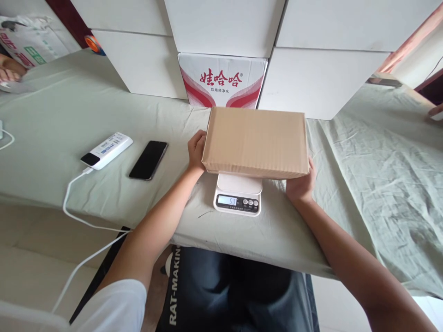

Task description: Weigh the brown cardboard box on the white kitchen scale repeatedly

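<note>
A brown cardboard box (255, 140) is held level between my two hands over a white digital kitchen scale (238, 193). My left hand (197, 150) grips the box's left end, its fingers partly hidden behind the cardboard. At the right end, my right hand (303, 183) supports the lower corner, with most of its fingers out of sight under and behind the box. The scale's lit display appears to read 53. The box covers the back of the scale's plate; whether they touch I cannot tell.
Left on the green cloth (166, 117) lie a black phone (148, 160) and a white power bank (107, 151) with a cable. White panels and a red-and-white carton (223, 80) stand behind. Other people's hands show at the far left (10, 71) and right edges.
</note>
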### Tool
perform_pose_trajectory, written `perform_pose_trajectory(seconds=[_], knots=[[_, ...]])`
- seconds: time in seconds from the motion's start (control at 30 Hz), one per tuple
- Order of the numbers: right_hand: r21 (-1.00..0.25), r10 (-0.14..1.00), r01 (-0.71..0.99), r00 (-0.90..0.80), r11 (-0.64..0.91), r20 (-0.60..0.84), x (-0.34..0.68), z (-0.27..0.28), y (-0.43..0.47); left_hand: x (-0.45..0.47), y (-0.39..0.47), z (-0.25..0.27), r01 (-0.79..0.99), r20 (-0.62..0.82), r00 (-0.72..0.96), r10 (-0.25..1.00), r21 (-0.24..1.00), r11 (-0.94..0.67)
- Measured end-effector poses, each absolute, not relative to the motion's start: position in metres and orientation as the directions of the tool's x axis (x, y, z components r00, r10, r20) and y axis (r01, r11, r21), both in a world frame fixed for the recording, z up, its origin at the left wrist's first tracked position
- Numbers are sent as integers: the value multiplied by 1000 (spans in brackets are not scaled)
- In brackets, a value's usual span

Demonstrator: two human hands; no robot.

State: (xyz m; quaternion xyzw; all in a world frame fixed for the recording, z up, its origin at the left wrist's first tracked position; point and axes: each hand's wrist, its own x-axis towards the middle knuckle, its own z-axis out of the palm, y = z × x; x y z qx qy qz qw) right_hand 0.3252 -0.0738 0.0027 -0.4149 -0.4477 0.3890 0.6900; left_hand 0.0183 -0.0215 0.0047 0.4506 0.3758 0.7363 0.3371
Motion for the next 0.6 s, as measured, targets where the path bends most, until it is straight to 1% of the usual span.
perform_pose_trajectory(seconds=[0.1,0.17,0.27,0.4,0.47,0.53,0.6], knots=[[-866,874,-181,248,466,419,324,11,-71,16,-17,11,-156,430,-449,784,826,-542],[-870,889,-192,149,455,432,325,11,-66,14,-12,7,-154,462,-415,784,814,-561],[-898,919,-207,14,389,395,329,2,-57,15,-3,-11,-147,475,-287,832,836,-528],[-953,949,-159,-143,258,281,332,-11,-47,17,10,-38,-46,339,-216,916,933,-356],[-969,954,-151,-200,194,223,332,-13,-43,16,15,-46,-8,292,-172,941,955,-297],[-973,954,-160,-223,166,199,331,-13,-41,14,18,-49,13,284,-146,948,958,-285],[-974,953,-162,-232,159,194,330,-10,-41,13,21,-50,24,305,-129,944,952,-305]])
